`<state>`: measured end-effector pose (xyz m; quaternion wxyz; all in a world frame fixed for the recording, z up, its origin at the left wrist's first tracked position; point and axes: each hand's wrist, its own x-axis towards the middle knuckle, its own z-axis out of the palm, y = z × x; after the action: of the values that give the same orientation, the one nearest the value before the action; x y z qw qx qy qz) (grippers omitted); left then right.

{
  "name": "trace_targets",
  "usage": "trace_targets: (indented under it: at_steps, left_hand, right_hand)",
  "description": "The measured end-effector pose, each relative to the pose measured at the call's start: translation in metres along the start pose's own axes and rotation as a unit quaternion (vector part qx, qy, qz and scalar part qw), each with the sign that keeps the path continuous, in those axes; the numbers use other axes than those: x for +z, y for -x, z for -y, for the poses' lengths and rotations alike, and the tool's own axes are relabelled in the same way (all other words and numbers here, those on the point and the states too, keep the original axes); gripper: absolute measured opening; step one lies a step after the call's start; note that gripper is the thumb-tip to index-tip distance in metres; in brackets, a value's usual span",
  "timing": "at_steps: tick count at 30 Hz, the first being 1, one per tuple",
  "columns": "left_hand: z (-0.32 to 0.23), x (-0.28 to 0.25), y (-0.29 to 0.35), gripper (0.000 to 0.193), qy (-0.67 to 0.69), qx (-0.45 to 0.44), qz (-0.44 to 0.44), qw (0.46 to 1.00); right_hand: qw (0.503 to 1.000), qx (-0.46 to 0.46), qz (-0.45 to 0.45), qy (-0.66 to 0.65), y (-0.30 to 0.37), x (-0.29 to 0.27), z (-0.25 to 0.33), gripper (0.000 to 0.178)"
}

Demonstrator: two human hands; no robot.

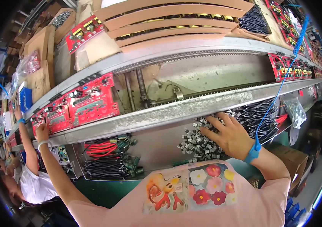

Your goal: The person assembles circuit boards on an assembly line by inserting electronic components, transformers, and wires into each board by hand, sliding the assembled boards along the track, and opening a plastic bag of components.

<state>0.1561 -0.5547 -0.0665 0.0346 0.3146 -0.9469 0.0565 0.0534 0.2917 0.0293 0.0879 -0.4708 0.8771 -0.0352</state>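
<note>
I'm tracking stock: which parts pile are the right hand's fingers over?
The small black components with silvery legs, partly under the right hand; wire bundles lie either side.

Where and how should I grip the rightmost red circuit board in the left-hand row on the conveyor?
Pinch the red circuit board by its right-hand edge, likely best approached from the right. That edge faces the uncovered conveyor bed, while a neighbouring board sits close on its left, metal rails flank its near and far sides, and raised components stand on top.
</note>
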Motion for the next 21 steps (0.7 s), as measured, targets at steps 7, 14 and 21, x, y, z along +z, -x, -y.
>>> trace_targets:
  at_steps: [7,14,21]
  left_hand:
    - [-0.048,-0.024,0.028,0.031,0.028,0.072,0.024,0.997]
    - [-0.146,-0.068,0.058,0.027,0.064,0.068,0.102,0.990]
    - [-0.234,-0.074,0.092,0.025,0.104,0.114,0.050,0.987]
  right_hand:
    - [0.997,-0.021,-0.039,-0.069,-0.009,0.025,0.008,0.049]
    - [0.974,-0.110,-0.079,-0.182,-0.033,0.039,0.020,0.047]
    - [0.970,-0.118,-0.136,-0.161,-0.041,0.030,0.022,0.044]
